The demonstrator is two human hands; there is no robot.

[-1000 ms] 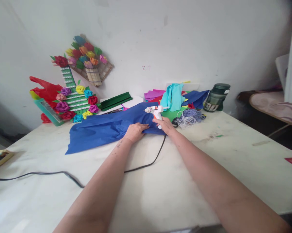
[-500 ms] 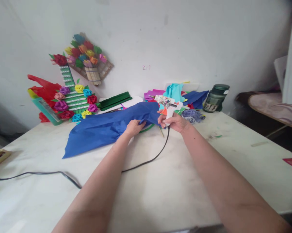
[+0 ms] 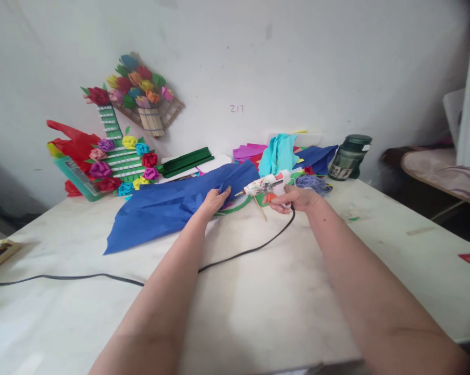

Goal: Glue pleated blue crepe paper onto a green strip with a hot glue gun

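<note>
Holds the glue gun (image 3: 267,183) in the right hand (image 3: 297,199), with the fingers closed around the handle and the nozzle directed to the left, near the blue cloth (image 3: 149,208) — cannot tell whether touching. Pinches this cloth at its near edge in the left hand (image 3: 214,201), with thumb and fingers nearly together. Can see, below the edge, a green curved piece (image 3: 238,209) and, just to the right, a thin stick (image 3: 260,209) on the desk (image 3: 258,317). Can follow a black cord (image 3: 252,251) from the handle across the desk — partly hidden by the left forearm (image 3: 172,281).
</note>
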